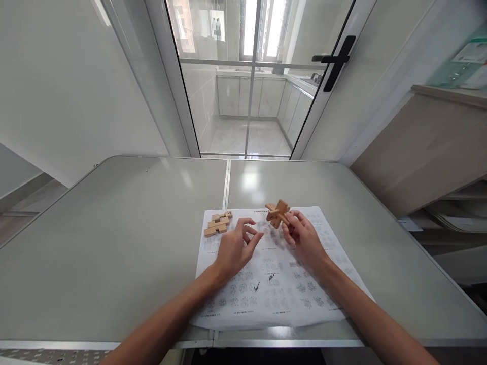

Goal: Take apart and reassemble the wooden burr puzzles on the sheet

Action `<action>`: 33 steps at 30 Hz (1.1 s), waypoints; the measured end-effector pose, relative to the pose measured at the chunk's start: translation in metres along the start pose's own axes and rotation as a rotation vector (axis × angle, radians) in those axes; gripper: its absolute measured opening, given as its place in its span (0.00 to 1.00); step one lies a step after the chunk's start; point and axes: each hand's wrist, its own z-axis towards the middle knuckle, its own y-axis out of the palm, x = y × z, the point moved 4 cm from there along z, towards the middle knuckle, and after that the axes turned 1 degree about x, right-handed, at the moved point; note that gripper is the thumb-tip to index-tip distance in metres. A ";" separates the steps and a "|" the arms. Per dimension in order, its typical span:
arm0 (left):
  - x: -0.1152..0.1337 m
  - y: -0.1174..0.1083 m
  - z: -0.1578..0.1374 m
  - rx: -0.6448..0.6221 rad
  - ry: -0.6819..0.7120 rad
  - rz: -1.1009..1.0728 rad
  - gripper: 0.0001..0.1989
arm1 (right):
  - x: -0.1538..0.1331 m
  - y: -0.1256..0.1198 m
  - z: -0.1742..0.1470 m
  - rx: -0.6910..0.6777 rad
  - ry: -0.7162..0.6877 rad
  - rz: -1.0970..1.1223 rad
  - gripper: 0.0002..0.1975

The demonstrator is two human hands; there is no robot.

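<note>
Wooden assembly point(280, 209), right of frame centre, is pinched by the right hand point(305, 239), apparently raised for viewing; left hand point(236, 248) spreads loosely, empty, beside loose blocks point(218, 223).

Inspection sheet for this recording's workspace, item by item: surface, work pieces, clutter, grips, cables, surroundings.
Surface: grey table with a seam; printed sheet lying on it, bearing two dark marks.
Work pieces: notched wooden blocks grouped at the sheet's upper left; an interlocked wooden cluster held above the sheet.
Clutter: on the table, nothing seen.
Grips: left grip, fingers curled, apparently holding nothing, beside the blocks; right grip holding the cluster.
Cables: nothing seen.
Surroundings: glass door with black handle beyond the table; shelving at right.
</note>
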 end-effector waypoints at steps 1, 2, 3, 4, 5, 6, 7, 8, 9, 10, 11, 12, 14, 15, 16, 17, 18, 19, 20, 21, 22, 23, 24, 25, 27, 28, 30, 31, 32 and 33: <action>0.001 -0.001 0.000 0.006 0.017 0.020 0.13 | -0.001 -0.006 0.002 0.062 -0.029 0.010 0.21; 0.002 -0.002 0.000 0.011 0.037 0.040 0.12 | -0.002 -0.011 0.004 0.120 -0.059 0.020 0.21; 0.003 -0.004 0.000 0.021 0.060 0.063 0.11 | -0.002 -0.017 0.006 0.175 -0.087 0.028 0.21; 0.005 -0.006 0.001 0.035 0.088 0.089 0.10 | -0.003 -0.023 0.008 0.224 -0.115 0.034 0.21; 0.006 -0.009 0.002 0.055 0.121 0.119 0.09 | -0.004 -0.028 0.010 0.263 -0.139 0.036 0.21; 0.008 -0.012 0.003 0.078 0.160 0.153 0.09 | -0.004 -0.033 0.012 0.298 -0.162 0.033 0.20; 0.009 -0.016 0.004 0.101 0.202 0.191 0.09 | -0.005 -0.038 0.014 0.322 -0.183 0.029 0.19; 0.010 -0.021 0.006 0.119 0.242 0.232 0.09 | -0.006 -0.042 0.016 0.338 -0.203 0.025 0.19; 0.010 -0.025 0.009 0.125 0.277 0.274 0.09 | -0.006 -0.045 0.018 0.344 -0.221 0.021 0.19; 0.009 -0.030 0.012 0.121 0.302 0.315 0.09 | -0.007 -0.047 0.019 0.345 -0.238 0.020 0.19; 0.007 -0.036 0.015 0.108 0.314 0.352 0.09 | -0.007 -0.050 0.020 0.348 -0.255 0.022 0.20; 0.004 -0.041 0.018 0.085 0.321 0.380 0.09 | -0.007 -0.052 0.021 0.350 -0.267 0.024 0.20; -0.003 -0.051 0.024 0.064 0.315 0.403 0.12 | -0.007 -0.054 0.022 0.359 -0.286 0.022 0.21; -0.008 -0.056 0.027 0.051 0.307 0.413 0.15 | -0.006 -0.055 0.023 0.364 -0.292 0.017 0.21; -0.012 -0.059 0.029 0.035 0.296 0.422 0.17 | -0.006 -0.056 0.023 0.370 -0.297 0.010 0.21; -0.016 -0.062 0.031 0.019 0.282 0.426 0.20 | -0.006 -0.057 0.023 0.377 -0.302 0.007 0.21; -0.020 -0.063 0.033 0.002 0.265 0.421 0.22 | -0.006 -0.057 0.023 0.385 -0.306 0.008 0.21; -0.023 -0.064 0.034 -0.008 0.240 0.407 0.22 | -0.006 -0.058 0.023 0.396 -0.308 0.014 0.21; -0.027 -0.065 0.035 -0.013 0.211 0.384 0.21 | -0.006 -0.059 0.023 0.405 -0.308 0.023 0.21; -0.029 -0.066 0.036 -0.011 0.176 0.355 0.19 | -0.006 -0.060 0.024 0.414 -0.308 0.033 0.21; -0.032 -0.066 0.036 -0.006 0.138 0.318 0.18 | -0.006 -0.061 0.025 0.421 -0.308 0.042 0.21; -0.034 -0.066 0.037 0.002 0.100 0.277 0.18 | -0.005 -0.062 0.025 0.429 -0.309 0.049 0.21; -0.035 -0.066 0.037 0.010 0.062 0.233 0.19 | -0.005 -0.063 0.026 0.435 -0.308 0.054 0.21; -0.036 -0.066 0.038 0.018 0.026 0.191 0.20 | -0.004 -0.065 0.027 0.440 -0.306 0.057 0.21; -0.036 -0.066 0.038 0.035 -0.036 0.117 0.23 | -0.003 -0.067 0.029 0.445 -0.301 0.059 0.21; -0.035 -0.066 0.038 0.045 -0.061 0.086 0.24 | -0.003 -0.068 0.029 0.446 -0.300 0.059 0.21; -0.032 -0.065 0.037 0.060 -0.097 0.033 0.25 | -0.004 -0.068 0.029 0.450 -0.301 0.055 0.20; -0.029 -0.063 0.037 0.062 -0.110 0.006 0.25 | -0.005 -0.067 0.028 0.456 -0.301 0.050 0.20; -0.027 -0.061 0.035 0.059 -0.123 -0.023 0.26 | -0.006 -0.066 0.027 0.464 -0.301 0.041 0.19; -0.024 -0.059 0.034 0.053 -0.136 -0.055 0.26 | -0.007 -0.064 0.026 0.470 -0.302 0.026 0.19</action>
